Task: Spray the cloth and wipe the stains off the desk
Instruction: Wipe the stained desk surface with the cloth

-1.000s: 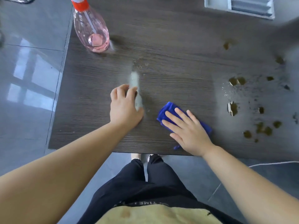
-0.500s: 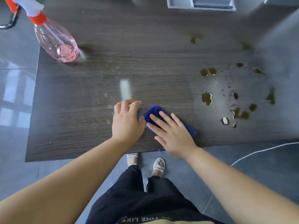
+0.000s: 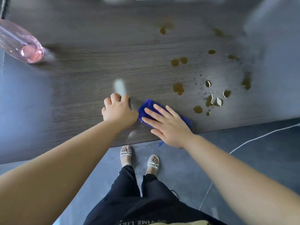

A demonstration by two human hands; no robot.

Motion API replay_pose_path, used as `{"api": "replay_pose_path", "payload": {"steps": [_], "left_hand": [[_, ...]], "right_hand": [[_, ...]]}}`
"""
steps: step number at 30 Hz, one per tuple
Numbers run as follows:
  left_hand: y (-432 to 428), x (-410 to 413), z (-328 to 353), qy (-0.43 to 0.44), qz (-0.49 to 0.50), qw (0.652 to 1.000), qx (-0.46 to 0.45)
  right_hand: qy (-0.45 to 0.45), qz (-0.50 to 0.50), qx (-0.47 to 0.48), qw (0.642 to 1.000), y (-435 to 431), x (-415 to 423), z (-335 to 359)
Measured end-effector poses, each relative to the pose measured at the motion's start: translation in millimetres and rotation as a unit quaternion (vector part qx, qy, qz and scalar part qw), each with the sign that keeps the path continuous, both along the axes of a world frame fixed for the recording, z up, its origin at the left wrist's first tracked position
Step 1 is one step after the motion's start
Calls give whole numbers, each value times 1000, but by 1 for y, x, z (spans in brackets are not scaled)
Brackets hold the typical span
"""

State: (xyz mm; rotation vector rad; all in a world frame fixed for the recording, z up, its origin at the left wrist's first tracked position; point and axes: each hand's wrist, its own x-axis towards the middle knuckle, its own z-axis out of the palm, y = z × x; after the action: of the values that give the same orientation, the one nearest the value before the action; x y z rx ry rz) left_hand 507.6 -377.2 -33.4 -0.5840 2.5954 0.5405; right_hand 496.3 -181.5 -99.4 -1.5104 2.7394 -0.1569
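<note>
A folded blue cloth [image 3: 146,106] lies on the dark wood desk [image 3: 90,65] near its front edge. My right hand [image 3: 168,125] presses flat on the cloth, fingers straight and spread. Just left of it, my left hand [image 3: 118,111] rests on the desk with its fingers curled under, holding nothing. Several brown stains [image 3: 178,88] and small wet droplets spread over the desk to the right of the cloth. A pink spray bottle [image 3: 21,44] stands at the far left, its top cut off by the frame.
A pale streak [image 3: 120,86] marks the desk just beyond my left hand. A white cable [image 3: 259,137] runs over the grey floor at the right. My sandalled feet [image 3: 139,158] stand under the desk's front edge.
The view has shifted, so the bottle and stains sit further left in the frame. My right hand stays flat on the cloth, now closer to my left hand than a second ago.
</note>
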Motion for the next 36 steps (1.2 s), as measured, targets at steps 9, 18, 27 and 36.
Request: {"api": "replay_pose_path", "payload": {"steps": [9, 18, 27, 36], "left_hand": [[0, -2, 0, -75, -58, 995, -34], [11, -1, -3, -70, -87, 990, -83], [2, -3, -2, -122, -152, 975, -103], [7, -6, 1, -134, -133, 977, -99]], "right_hand": [[-44, -201, -9, 979, -42, 16, 2], [-59, -266, 20, 962, 1, -40, 9], [-58, -115, 14, 992, -2, 17, 6], [-108, -431, 24, 896, -56, -50, 10]]}}
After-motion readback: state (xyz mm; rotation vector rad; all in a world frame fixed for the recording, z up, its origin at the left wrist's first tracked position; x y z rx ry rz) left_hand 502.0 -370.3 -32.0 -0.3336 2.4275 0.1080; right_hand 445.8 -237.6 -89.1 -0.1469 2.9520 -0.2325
